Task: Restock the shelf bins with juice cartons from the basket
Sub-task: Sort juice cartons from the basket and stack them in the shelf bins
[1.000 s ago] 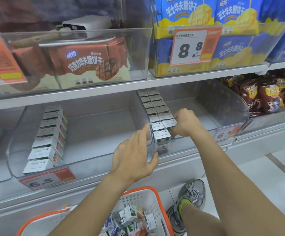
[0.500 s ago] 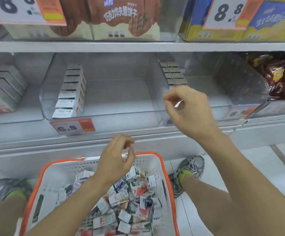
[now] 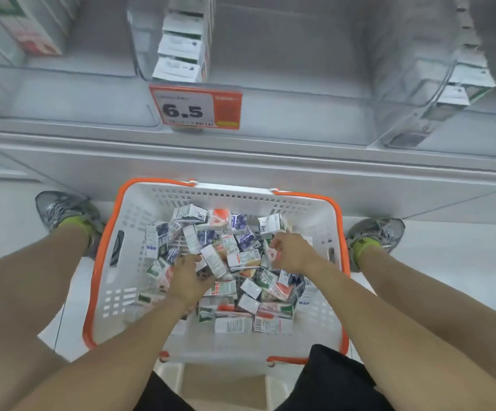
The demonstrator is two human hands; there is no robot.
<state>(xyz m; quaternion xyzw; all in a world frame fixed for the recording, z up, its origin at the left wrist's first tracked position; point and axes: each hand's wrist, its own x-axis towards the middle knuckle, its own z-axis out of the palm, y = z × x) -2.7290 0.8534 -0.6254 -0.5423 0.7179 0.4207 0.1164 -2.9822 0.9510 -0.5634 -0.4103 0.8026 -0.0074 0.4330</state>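
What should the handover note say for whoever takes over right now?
Left hand: down in the loose pile of small juice cartons, fingers curled among them; a firm grip can't be confirmed.
Right hand: also in the pile, fingers curled around a carton with a red patch.
White plastic basket with orange rim: on the floor between the feet, well stocked.
Clear plastic shelf bins: one row of cartons in the middle bin above the orange 6.5 price tag, another at right; much space remains.
Left: lift cartons and fill the bins.
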